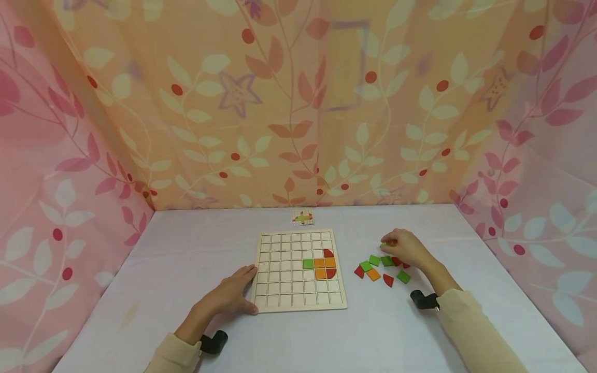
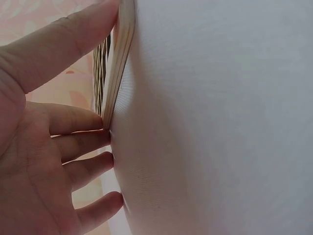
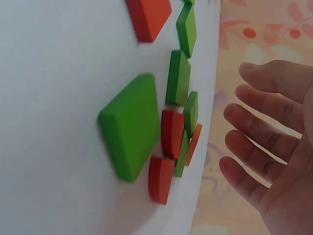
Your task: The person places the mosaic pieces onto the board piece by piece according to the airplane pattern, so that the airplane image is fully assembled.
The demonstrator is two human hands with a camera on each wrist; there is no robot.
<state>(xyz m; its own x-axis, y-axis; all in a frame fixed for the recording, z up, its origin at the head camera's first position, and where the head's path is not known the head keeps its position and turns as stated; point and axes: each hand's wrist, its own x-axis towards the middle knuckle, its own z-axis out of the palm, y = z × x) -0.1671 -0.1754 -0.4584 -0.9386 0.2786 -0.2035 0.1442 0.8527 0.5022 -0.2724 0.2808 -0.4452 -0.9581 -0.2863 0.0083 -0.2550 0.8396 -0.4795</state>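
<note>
Overall, leaf-printed curtains (image 1: pixel 261 124) fill the upper half of the head view and run down both sides; below them a white table (image 1: pixel 186 233) spreads across the lower half; pale sleeves (image 1: pixel 471 326) come in at the lower left and lower right. Just below centre lies a square wooden board (image 1: pixel 280 285), ruled into a grid; the hands are well apart; the left hand (image 1: pixel 230 294), lower left of centre, rests against the board's left edge with its fingers nearly straight, its thumb by the lower left corner; the right hand (image 1: pixel 407 247), right of centre, hovers over loose pieces, and at the right side of its own wrist view its fingers are loosely spread with nothing between them. Above the board sits a small patterned card (image 1: pixel 303 216); smallest are the coloured pieces; toward the board's right side a green square (image 1: pixel 308 264), three orange squares (image 1: pixel 319 263) and two red quarter-rounds (image 1: pixel 331 273) are grouped; right of the board lie loose green pieces (image 1: pixel 386 261), loose red pieces (image 1: pixel 388 280) and a loose orange piece (image 1: pixel 373 274).
</note>
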